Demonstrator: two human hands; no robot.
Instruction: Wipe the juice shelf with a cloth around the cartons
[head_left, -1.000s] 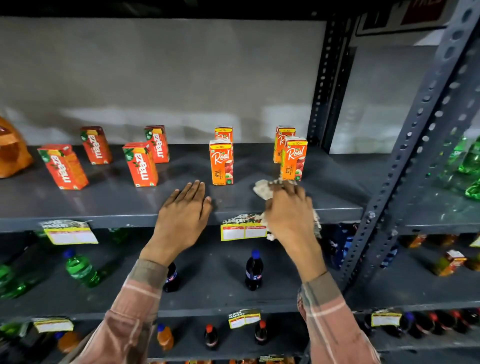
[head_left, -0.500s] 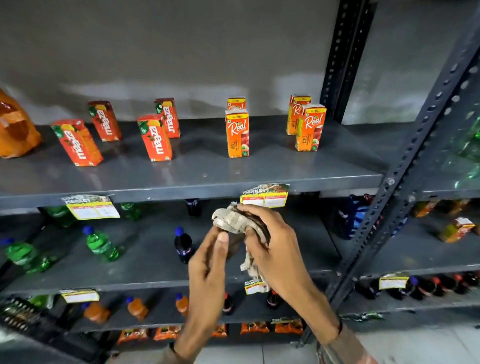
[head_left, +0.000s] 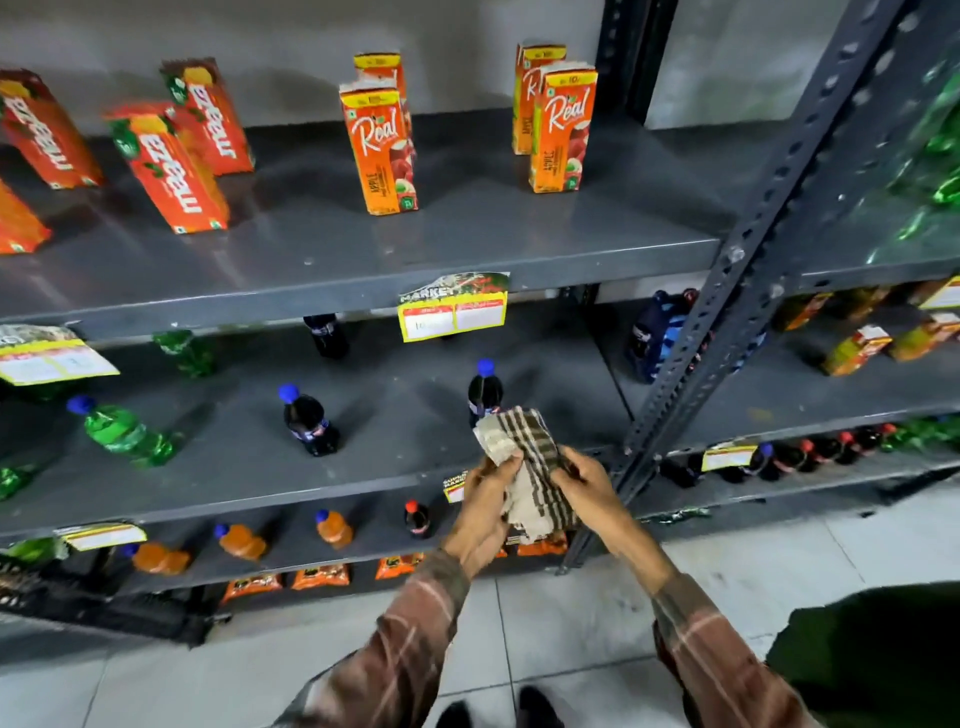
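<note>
The grey juice shelf (head_left: 467, 244) runs across the top of the view. Orange "Real" apple cartons (head_left: 382, 150) (head_left: 561, 130) stand upright on it, with red "Maaza" cartons (head_left: 171, 166) leaning at the left. A beige cloth with brown checks (head_left: 530, 467) is bunched between both hands, well below and in front of the juice shelf. My left hand (head_left: 480, 512) grips its left side and my right hand (head_left: 587, 486) grips its right side. Neither hand touches the shelf.
A slotted metal upright (head_left: 753, 249) slants down at the right. The lower shelf (head_left: 395, 415) holds dark cola bottles (head_left: 306, 421) and green bottles (head_left: 124, 431). Price tags (head_left: 452, 312) hang off the shelf edges. A pale tiled floor (head_left: 571, 623) lies below.
My right hand lifted the cloth off the juice shelf and came down and back. My left hand left the shelf and took hold of the cloth too. The view tilted down.
</note>
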